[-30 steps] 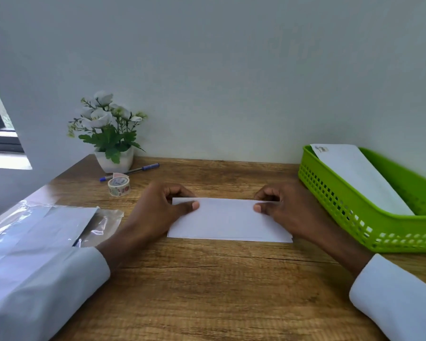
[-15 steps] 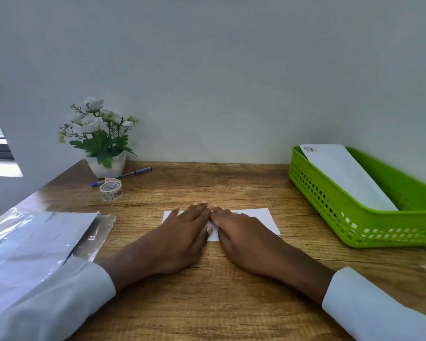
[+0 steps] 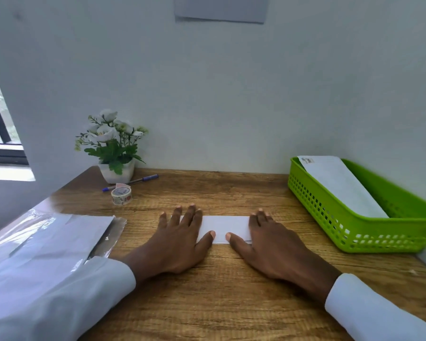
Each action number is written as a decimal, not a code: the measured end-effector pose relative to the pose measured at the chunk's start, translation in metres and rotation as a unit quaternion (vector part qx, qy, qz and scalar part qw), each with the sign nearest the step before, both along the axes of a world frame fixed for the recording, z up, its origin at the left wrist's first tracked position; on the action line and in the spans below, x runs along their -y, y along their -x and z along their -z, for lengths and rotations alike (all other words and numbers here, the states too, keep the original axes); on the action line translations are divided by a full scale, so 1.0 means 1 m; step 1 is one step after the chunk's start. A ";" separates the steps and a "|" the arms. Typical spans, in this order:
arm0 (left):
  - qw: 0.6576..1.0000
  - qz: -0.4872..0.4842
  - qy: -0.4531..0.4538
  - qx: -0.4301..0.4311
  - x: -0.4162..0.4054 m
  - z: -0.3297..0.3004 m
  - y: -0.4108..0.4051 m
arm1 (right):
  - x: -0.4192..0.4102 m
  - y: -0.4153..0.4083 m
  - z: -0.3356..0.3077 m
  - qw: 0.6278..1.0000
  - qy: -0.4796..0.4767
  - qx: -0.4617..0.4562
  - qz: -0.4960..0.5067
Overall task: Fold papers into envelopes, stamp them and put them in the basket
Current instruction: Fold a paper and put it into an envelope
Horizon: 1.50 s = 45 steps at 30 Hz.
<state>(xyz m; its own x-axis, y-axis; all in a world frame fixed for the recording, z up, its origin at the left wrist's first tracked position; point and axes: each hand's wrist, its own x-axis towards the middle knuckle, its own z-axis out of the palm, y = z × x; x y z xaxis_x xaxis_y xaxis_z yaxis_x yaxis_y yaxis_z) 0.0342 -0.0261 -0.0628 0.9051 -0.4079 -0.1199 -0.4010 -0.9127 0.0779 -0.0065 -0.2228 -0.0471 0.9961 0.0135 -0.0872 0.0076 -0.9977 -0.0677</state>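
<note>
Under both flat, open-fingered hands [image 3: 180, 238] [image 3: 268, 238], folded white paper [image 3: 225, 227] lies narrow, creased.

Where things lie around my 2 hands

Folded paper [image 3: 225, 228] lies under both my left hand [image 3: 180, 238] and right hand [image 3: 272, 244]; basket [image 3: 354, 232] right of the right hand, holding an envelope [image 3: 340, 185]; tape roll [image 3: 121, 194], pen [image 3: 143, 179], plant [image 3: 113, 146] beyond the left hand; plastic sleeve [image 3: 47, 244] to its left.

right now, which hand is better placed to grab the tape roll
Left. The left hand lies flat on the folded paper, on the same side as the tape roll, which stands just beyond it. The right hand would have to cross over.
</note>
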 end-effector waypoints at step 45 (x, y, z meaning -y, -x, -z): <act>0.782 -0.319 0.535 0.008 -0.198 -0.058 0.031 | -0.199 -0.013 -0.016 0.742 -0.666 -0.074 -0.022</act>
